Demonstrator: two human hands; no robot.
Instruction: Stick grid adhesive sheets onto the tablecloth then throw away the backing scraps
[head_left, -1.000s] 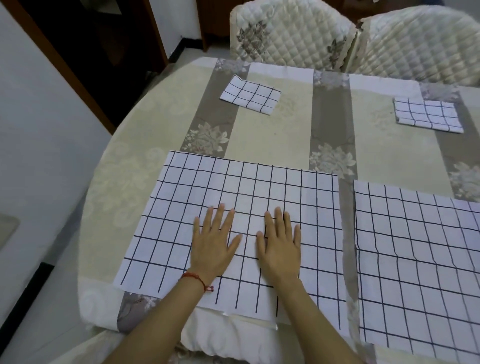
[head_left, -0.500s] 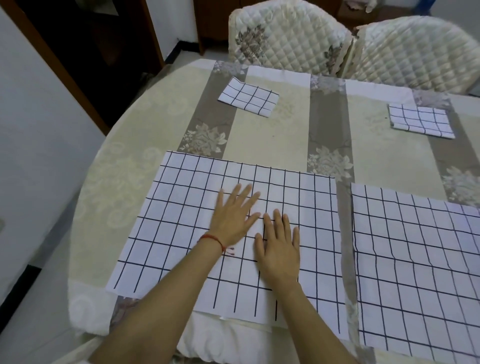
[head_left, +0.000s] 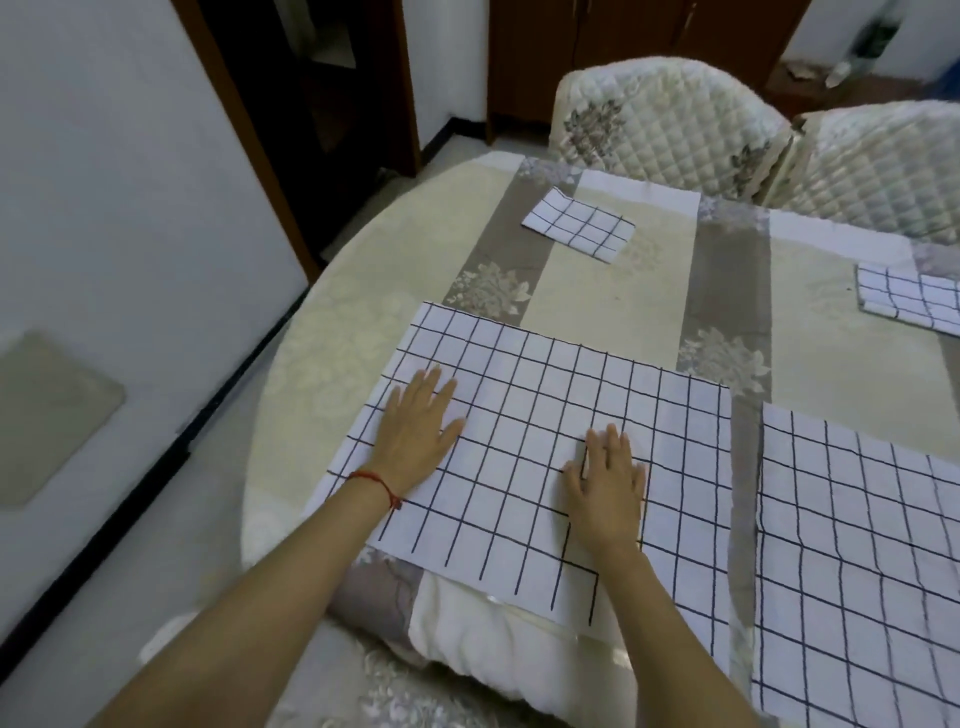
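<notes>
A large white sheet (head_left: 545, 457) printed with a black grid lies flat on the tablecloth (head_left: 613, 306), at the near edge of the round surface. Both hands press on it, palms down. The left hand (head_left: 418, 434) rests near the sheet's left edge, its fingers (head_left: 428, 382) straight and slightly spread. The right hand (head_left: 608, 486) lies flat toward the middle, its fingers (head_left: 610, 441) straight and close together. A thin red string bracelet (head_left: 376, 483) circles the left wrist.

Just to the right of the right hand's fingers, past a narrow gap of cloth, a second large grid sheet (head_left: 857, 545) lies flat with slightly wavy lines. Well beyond the fingers, a small folded grid piece (head_left: 579, 223) sits on the far side, and another small grid piece (head_left: 909, 299) lies at the far right.

The tablecloth is a woven fabric with cream and grey-brown stripes and pale flower patterns. No writing can be read anywhere. Behind the surface stand two chairs (head_left: 670, 124) in quilted, diamond-stitched cream covers with flower motifs.
</notes>
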